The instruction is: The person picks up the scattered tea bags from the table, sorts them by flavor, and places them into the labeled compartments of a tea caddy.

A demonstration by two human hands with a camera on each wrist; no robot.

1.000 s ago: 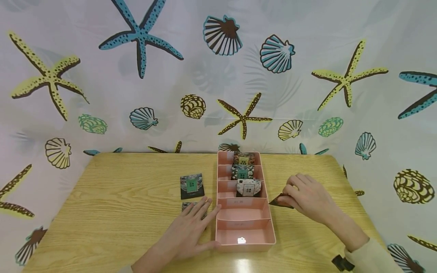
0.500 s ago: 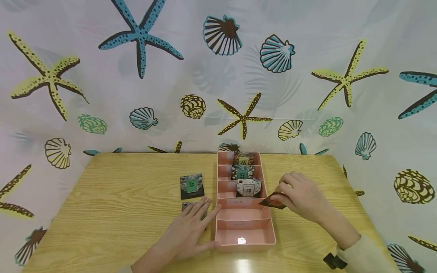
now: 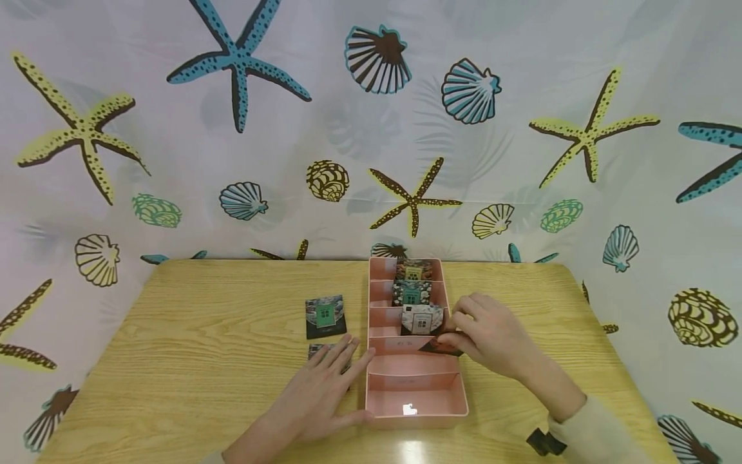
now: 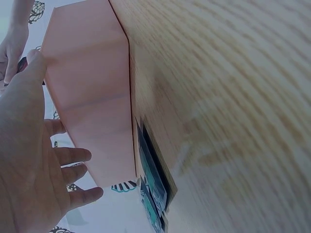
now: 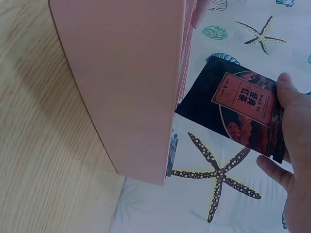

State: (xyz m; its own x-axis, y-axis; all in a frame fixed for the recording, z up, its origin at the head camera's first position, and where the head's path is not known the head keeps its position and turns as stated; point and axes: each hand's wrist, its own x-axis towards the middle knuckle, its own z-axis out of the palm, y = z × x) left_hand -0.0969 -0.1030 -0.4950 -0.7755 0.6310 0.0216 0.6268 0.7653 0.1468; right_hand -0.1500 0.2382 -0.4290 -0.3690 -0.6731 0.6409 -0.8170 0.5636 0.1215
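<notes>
Head view: As your right hand (image 3: pixel 493 335) has carried the dark red-and-black square tea sachet (image 3: pixel 442 347) leftward from the bare tabletop beside the tray, the sachet now sits tilted over the right wall of the long pink plastic divided tray (image 3: pixel 458 380), at the fourth compartment from the far end. A second ago it was clear of the tray, so the carry looks nearly done; it has not yet dropped in.
Head view, left hand: Your left hand (image 3: pixel 324 386) has not shifted; it lies flat, fingers straight, against the tray's left wall and over a small dark sachet (image 3: pixel 317 350) on the light wooden table (image 3: pixel 203 361). It grasps nothing.
Head view, tray: The three far compartments each hold a sachet; the two near ones look bare. A green-labelled dark sachet (image 3: pixel 326 316) lies on the table left of the tray.
Left wrist view: Your palm and straight fingers (image 4: pixel 73 156) rest beside the pink wall (image 4: pixel 90 97), bracing it; dark sachets (image 4: pixel 153 189) lie just past your fingertips.
Right wrist view: You pinch the red sachet (image 5: pixel 238 109) by its edge between thumb and fingers (image 5: pixel 291 104), just beside the tray's outer wall (image 5: pixel 126 73), label facing the camera. The hold looks firm.
</notes>
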